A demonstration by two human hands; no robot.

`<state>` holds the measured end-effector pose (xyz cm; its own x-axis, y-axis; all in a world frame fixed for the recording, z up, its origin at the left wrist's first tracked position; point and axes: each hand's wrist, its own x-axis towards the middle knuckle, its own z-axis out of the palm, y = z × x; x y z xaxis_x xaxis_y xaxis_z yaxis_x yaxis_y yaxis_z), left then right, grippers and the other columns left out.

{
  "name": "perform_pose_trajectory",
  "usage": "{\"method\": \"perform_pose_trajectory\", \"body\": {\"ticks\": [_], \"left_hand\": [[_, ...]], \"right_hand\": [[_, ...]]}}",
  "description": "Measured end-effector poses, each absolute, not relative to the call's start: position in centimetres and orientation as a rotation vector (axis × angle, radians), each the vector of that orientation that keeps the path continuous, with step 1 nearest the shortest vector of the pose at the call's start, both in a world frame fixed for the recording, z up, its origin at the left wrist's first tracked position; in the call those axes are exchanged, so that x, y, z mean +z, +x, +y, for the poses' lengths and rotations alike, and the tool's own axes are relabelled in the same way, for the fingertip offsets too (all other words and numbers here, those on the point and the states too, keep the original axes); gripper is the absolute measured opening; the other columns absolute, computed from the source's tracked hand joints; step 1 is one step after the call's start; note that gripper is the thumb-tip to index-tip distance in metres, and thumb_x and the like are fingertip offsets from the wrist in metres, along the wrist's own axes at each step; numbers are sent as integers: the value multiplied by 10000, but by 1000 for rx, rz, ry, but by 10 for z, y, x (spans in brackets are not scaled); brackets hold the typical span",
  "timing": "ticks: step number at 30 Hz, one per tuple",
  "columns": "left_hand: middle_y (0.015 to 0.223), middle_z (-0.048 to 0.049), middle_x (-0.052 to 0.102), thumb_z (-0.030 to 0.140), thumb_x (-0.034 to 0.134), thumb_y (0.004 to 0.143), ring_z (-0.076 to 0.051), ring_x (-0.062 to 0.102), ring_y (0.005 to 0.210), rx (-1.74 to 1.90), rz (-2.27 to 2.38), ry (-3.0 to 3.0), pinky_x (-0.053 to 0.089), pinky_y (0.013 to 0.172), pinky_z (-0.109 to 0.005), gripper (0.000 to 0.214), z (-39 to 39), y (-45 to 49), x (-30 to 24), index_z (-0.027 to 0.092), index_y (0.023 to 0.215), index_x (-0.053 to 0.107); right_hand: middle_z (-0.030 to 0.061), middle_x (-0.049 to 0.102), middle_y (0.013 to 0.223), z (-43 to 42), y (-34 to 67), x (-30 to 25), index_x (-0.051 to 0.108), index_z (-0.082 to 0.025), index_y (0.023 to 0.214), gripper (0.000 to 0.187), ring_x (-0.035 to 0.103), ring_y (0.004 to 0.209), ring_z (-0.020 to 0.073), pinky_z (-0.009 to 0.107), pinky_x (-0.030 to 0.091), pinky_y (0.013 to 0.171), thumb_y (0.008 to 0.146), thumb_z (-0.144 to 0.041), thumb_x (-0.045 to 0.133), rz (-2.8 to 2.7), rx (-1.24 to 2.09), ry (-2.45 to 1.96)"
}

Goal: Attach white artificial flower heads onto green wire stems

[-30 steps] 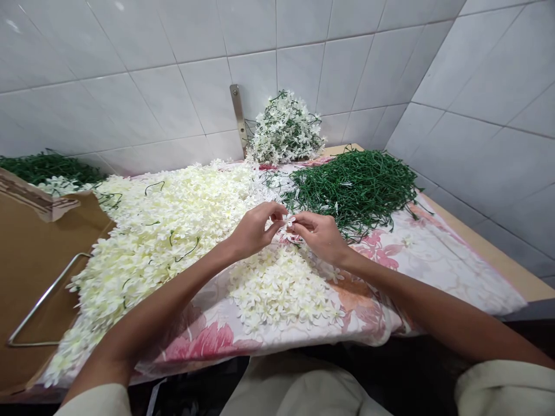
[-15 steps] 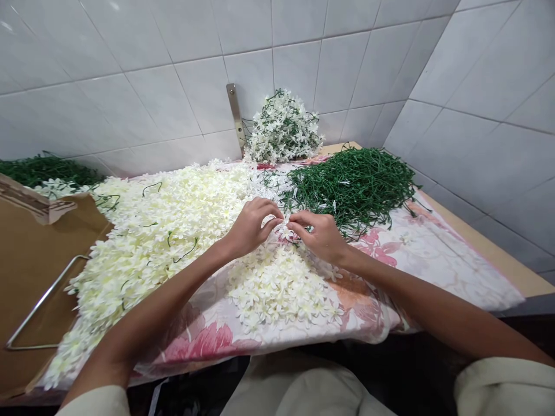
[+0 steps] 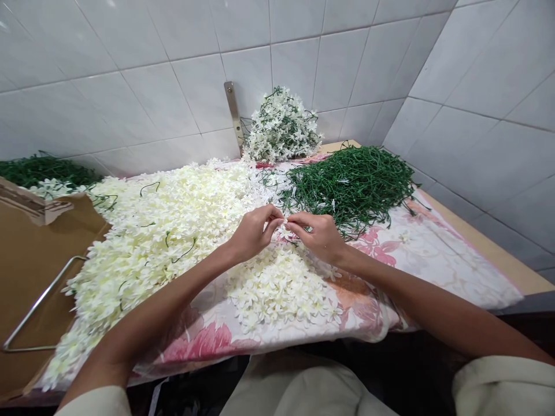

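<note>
Grips on both sides are closed: the left hand point(image 3: 254, 234) and right hand point(image 3: 314, 236) meet at the fingertips, pinching a small white artificial blossom point(image 3: 284, 225) just in front of the green stems. Fingers hide most of it, so its stem and long axis are hard to make out.

Far left, a cardboard sheet point(image 3: 43, 271), cut off by the frame, carries a bent metal wire frame point(image 3: 39, 306), with a dark green stem bundle point(image 3: 43, 172) behind it. Next, a broad heap of cream flowers point(image 3: 165, 231) runs beside the left forearm, and a smaller flower pile point(image 3: 277, 289) lies below the hands. Behind them, a white flower bunch point(image 3: 281, 126) leans on the tile wall point(image 3: 130, 98) beside a metal bracket point(image 3: 234, 112). Right of the hands sits a tangled green stem heap point(image 3: 351, 188), then floral cloth point(image 3: 433, 271) spreads toward the desk point(image 3: 489, 245) edge along the wall.
</note>
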<state>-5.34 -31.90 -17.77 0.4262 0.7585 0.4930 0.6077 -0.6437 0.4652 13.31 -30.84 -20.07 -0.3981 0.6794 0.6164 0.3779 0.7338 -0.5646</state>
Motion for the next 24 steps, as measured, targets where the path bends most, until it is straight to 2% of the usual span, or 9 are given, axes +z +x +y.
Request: {"method": "perform_pose_trajectory", "body": {"ticks": [5,9,15,18,21,24], "left_hand": [[742,-39,656,254,523,890,-142,580,657,1026,1221,2369,446,643,-268,144,-320,-50,-181,153,816,595],[710,-35,649,280,575,852,-130,575,628,942,1235,1988,445,591,-246,163,-320,-48,-178,141,780,620],[647,-32,636,464,691,751,-126,575,594,868,1164,1684,464,580,-249,352,-316,-46,-174,116,726,635],[703,-51,671,498,618,811,-143,598,639,776,1188,1828,476,611,-266,377,-312,-53,-171,127,765,672],[825,-58,697,426,547,883,-171,612,724,680,1294,2138,478,664,-302,304,-307,-63,-169,162,828,688],[924,-67,683,378,592,862,-230,598,876,429,1444,2478,459,768,-376,221,-305,-70,-172,182,845,695]], "right_hand": [[41,746,824,-307,133,-205,680,-150,903,121,679,658,137,223,493,599,896,-206,573,-2067,276,-702],[58,734,758,-304,135,-210,667,-126,856,168,655,607,132,221,465,575,923,-195,529,-2103,44,-613],[13,585,504,-303,140,-201,584,-151,628,349,466,438,110,257,263,463,945,-208,449,-2318,-332,-659],[7,553,488,-306,145,-187,565,-163,597,387,423,433,105,264,211,464,948,-248,428,-2402,-324,-759],[12,600,527,-314,156,-175,611,-172,644,356,471,451,109,255,259,467,941,-273,443,-2385,-176,-870],[28,692,630,-323,179,-174,674,-184,710,294,571,500,130,252,373,491,917,-297,499,-2263,-15,-958]]}}
